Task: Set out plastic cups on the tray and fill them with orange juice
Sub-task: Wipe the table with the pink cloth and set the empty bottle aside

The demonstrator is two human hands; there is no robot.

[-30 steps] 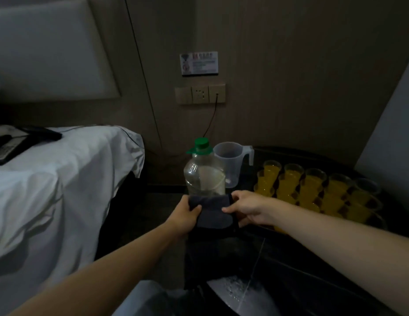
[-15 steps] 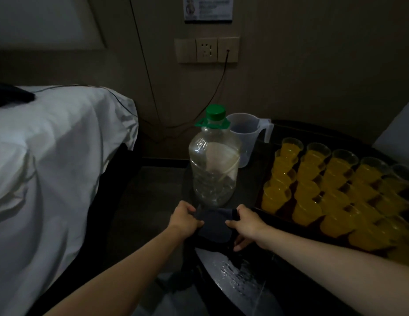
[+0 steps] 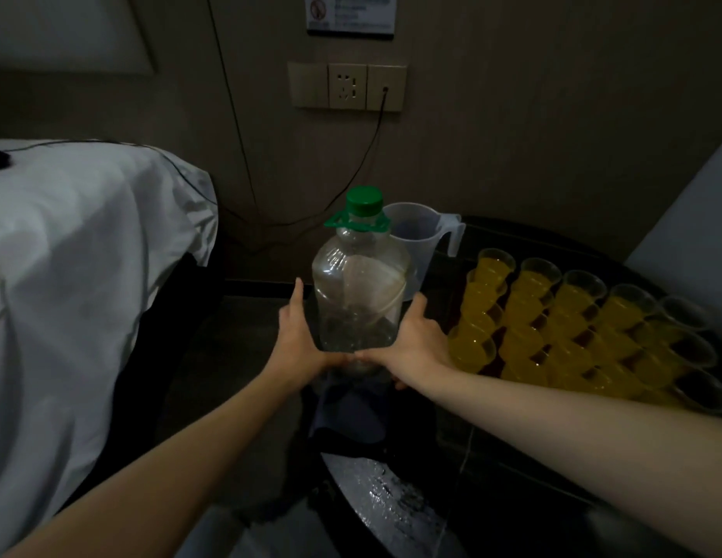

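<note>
At 9 o'clock, one bed point(image 3: 89, 275) under a white sheet. From 3 round to 6 o'clock, one dark round bench point(image 3: 532, 497), wet and glinting near its 6 o'clock edge. On it at 3 o'clock, one black tray point(image 3: 561, 235) packed with plastic cups point(image 3: 524, 312): five across the far row, four of them holding orange juice, the fifth clear. No full count possible, as the nearer rows overlap.

At centre, one big clear bottle point(image 3: 359, 300) with a green cap, a green carry ring and a white label with no legible print. Gripped low on both sides: left hand point(image 3: 301, 340) at its 9 o'clock, right hand point(image 3: 418, 336) at its 3 o'clock, fingers curled against its wall, tips almost meeting at the near base. Cannot tell whether standing or lifted.

Just behind at 1 o'clock, one clear measuring jug point(image 3: 415, 235), handle to the right. Below the bottle at 6 o'clock, one dark cloth point(image 3: 351, 408) draped over the bench edge.

On the wall at 12 o'clock, one three-part socket plate point(image 3: 347, 86), with one black cable point(image 3: 385, 90) plugged into its right section. Above it, one printed notice point(image 3: 349, 14), writing too blurred to read.
</note>
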